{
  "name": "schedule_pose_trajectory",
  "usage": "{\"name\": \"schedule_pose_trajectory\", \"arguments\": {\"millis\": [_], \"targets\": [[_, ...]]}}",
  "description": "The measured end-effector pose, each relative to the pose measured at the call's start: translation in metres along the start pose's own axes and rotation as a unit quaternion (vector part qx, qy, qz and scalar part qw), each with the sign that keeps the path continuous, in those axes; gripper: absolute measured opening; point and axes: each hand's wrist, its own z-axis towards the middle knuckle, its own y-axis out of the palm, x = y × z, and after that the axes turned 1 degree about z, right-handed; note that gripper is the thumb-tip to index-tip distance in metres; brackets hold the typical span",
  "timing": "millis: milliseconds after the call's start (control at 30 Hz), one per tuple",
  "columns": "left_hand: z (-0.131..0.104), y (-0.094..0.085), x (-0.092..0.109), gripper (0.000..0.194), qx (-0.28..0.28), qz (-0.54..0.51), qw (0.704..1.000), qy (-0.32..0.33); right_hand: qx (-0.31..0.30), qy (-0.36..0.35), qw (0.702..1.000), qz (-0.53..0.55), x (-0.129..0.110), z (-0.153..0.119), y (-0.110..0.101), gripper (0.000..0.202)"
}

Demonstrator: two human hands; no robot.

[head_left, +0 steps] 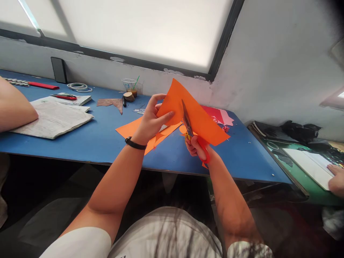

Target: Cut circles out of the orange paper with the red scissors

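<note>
An orange sheet of paper is held up above the blue table. My left hand pinches its left part between thumb and fingers. In my right hand are scissors with red and yellow handles, their blades against the sheet and pointing up and away. More orange paper, with cut pieces, lies on the table beneath my left hand. Red and pink paper lies behind the held sheet, on the right.
A person's arm rests on folded cloth at left. Behind stand a phone and a plastic cup. A wood slice sits near the cup. Another person's hand is on a green table at right.
</note>
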Motion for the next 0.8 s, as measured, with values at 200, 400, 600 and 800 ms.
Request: {"name": "schedule_pose_trajectory", "arguments": {"millis": [200,400,600,800], "targets": [[0.002,-0.011,0.005,0.084,-0.038,-0.018,0.998,0.048,-0.040,0.017,0.999,0.031,-0.001,-0.003,-0.001,0.090],[0.006,-0.016,0.017,0.056,-0.036,0.059,0.996,0.048,-0.062,0.035,0.997,0.029,-0.003,-0.007,-0.002,0.092],[0.005,-0.022,0.020,0.050,-0.063,0.058,0.996,-0.008,-0.096,0.062,0.993,0.033,-0.004,-0.015,-0.001,0.093],[0.007,-0.025,0.021,0.046,-0.100,0.046,0.994,0.011,-0.145,0.094,0.984,0.045,0.000,-0.027,-0.005,0.094]]}}
